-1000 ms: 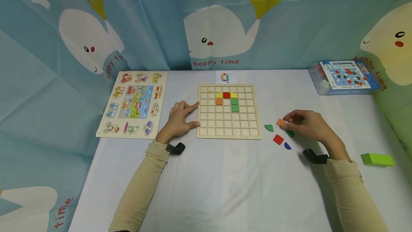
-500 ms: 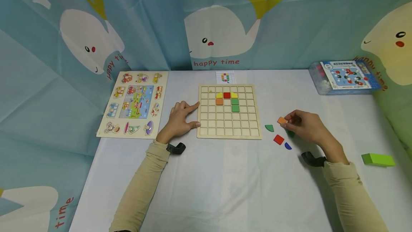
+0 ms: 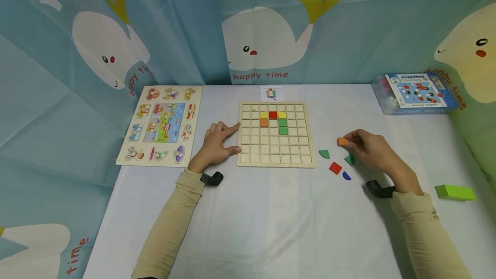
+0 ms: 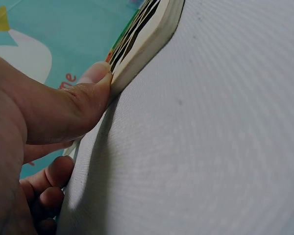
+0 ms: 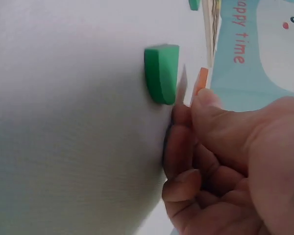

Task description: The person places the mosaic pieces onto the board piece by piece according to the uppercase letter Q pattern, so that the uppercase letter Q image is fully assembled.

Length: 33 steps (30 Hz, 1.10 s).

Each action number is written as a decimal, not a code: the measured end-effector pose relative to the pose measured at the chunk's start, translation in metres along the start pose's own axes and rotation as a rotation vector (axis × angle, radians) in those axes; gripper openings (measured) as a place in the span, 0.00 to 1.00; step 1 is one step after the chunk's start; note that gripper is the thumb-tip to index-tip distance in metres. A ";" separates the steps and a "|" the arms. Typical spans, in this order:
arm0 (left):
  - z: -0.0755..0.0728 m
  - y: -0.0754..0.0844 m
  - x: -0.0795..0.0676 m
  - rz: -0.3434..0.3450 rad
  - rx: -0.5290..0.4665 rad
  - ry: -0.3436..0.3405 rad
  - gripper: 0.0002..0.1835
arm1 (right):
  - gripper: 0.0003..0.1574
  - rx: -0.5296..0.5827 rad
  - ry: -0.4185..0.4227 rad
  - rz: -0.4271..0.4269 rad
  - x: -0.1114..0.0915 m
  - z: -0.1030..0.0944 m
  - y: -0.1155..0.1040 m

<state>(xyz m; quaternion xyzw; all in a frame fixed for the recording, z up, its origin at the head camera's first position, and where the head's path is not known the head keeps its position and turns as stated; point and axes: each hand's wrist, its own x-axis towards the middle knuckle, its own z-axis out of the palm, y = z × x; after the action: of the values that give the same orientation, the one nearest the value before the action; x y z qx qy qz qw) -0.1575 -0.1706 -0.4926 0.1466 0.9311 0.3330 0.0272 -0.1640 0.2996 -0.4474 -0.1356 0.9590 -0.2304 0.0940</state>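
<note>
My right hand (image 3: 370, 147) pinches an orange tile (image 3: 342, 141) between thumb and fingers, just above the table; the right wrist view shows the orange tile (image 5: 203, 77) on edge. Near those fingers lie a green quarter-round tile (image 3: 349, 159), a red square tile (image 3: 335, 168), a blue half-round tile (image 3: 346, 175) and another green quarter-round tile (image 3: 324, 154). My left hand (image 3: 217, 141) touches the left edge of the wooden grid board (image 3: 273, 156) with spread thumb and index finger. Red, yellow, orange and green tiles sit in the board's upper cells.
A small pattern card (image 3: 271, 93) lies behind the board. On the left is a vehicle picture puzzle (image 3: 195, 119). A clear plastic box (image 3: 416, 94) stands at the back right, and a lime-green block (image 3: 454, 192) lies at the right. A whale-print curtain (image 3: 186, 25) hangs behind.
My right hand has shifted slightly back and to the right with the orange tile, which is now turned, and more of the green tile below shows. My left hand has stayed in place.
</note>
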 end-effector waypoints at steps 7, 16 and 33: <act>0.000 -0.001 -0.001 -0.004 -0.002 0.002 0.45 | 0.16 0.042 0.064 -0.002 -0.001 0.001 0.006; -0.001 0.001 0.000 -0.002 0.010 -0.001 0.45 | 0.19 0.096 0.059 0.028 0.005 0.003 0.004; -0.003 0.001 0.000 -0.009 -0.006 -0.009 0.45 | 0.18 0.180 0.095 -0.056 0.024 0.011 -0.026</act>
<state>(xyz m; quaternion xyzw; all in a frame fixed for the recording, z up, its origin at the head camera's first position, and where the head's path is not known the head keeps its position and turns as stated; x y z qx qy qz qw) -0.1575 -0.1716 -0.4901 0.1437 0.9306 0.3349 0.0336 -0.1788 0.2660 -0.4475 -0.1421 0.9337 -0.3242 0.0536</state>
